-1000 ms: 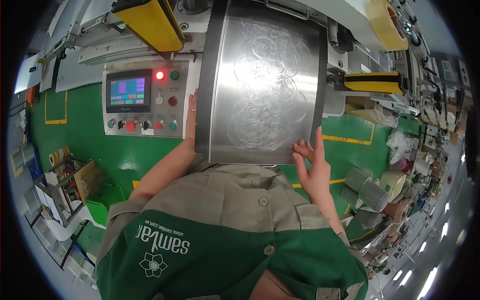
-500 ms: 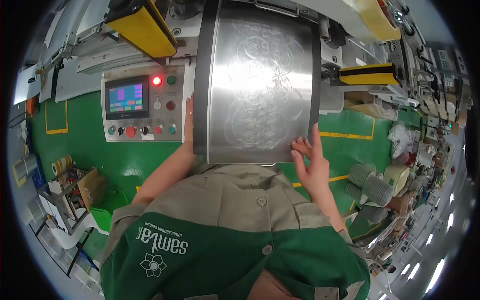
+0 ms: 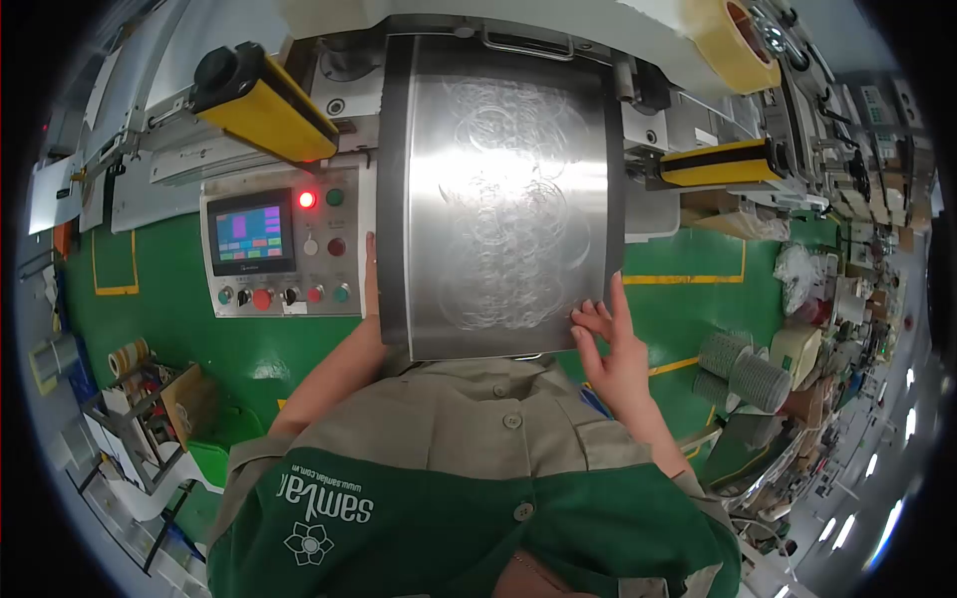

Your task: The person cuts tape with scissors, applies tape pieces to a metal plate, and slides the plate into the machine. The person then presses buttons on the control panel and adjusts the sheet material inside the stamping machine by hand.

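Note:
A shiny metal plate (image 3: 498, 284) with circular scuff marks lies flat in front of my body, on a dark board (image 3: 396, 219) that shows along its sides. My right hand (image 3: 610, 344) grips the near right corner; its index finger lies straight along the side edge, while the other fingers bend onto the top. At the left edge, my left hand (image 3: 371, 279) holds the side with its fingers stretched along it. Most of that hand is hidden under or behind the board.
A control panel (image 3: 344, 264) with a lit screen (image 3: 251, 232) and a glowing red lamp (image 3: 307, 199) stands at the left. Yellow-sided bars (image 3: 269, 110) flank the plate, with a metal handle (image 3: 528, 42) beyond it. Wire-mesh rolls (image 3: 753, 374) stand on the green floor at right.
The whole scene sits a little lower in the view, as the camera has tilted. Both hands keep their places on the plate, which shows no clear movement against the machine.

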